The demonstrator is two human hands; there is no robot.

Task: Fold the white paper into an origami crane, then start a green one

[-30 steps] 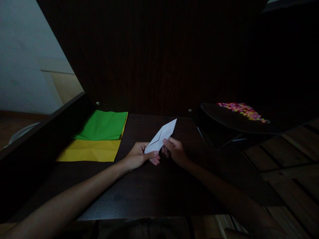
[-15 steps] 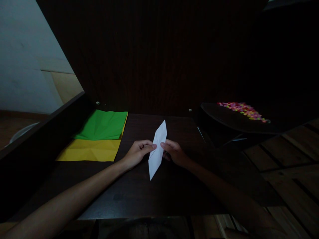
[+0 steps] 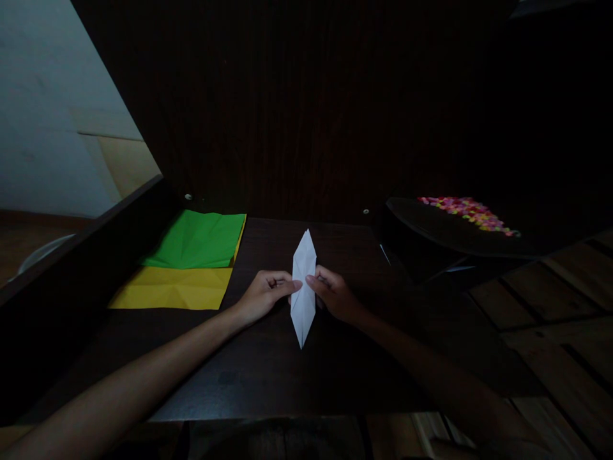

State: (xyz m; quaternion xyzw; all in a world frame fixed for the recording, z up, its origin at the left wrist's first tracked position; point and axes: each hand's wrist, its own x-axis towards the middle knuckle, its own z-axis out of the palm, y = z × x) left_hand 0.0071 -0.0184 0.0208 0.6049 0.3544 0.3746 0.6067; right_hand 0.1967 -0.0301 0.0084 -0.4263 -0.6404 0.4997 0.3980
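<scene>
1. Two sheets of paper lie flat at far left of the dark table (image 3: 268, 377): a green sheet (image 3: 198, 239) at the back, overlapping the far part of a yellow sheet (image 3: 175, 289) that sticks out toward the person. Both show crease lines. Neither hand touches them.
2. Left hand (image 3: 261, 297) comes in from lower left, forearm stretched across the table. Fingers curled, thumb and index tip pinched onto the left edge of the white folded paper (image 3: 304, 287) about midway along its length. Grip closed on the paper.
3. White folded paper sits dead centre between the two hands, a long narrow diamond with one tip pointing away toward the dark back panel (image 3: 306, 115), the other tip pointing at the person. Centre crease runs lengthwise. Cannot tell whether the near tip rests on the table or hangs just above it; too dark.
4. Right hand (image 3: 332, 295) comes in from lower right, fingertips pinching the paper's right edge, opposite the left hand. Also closed on the paper.
5. Far right, well apart from the hands: a dark tray (image 3: 431, 233) carrying a strip of small multicoloured pieces (image 3: 467, 213), too small to identify.
</scene>
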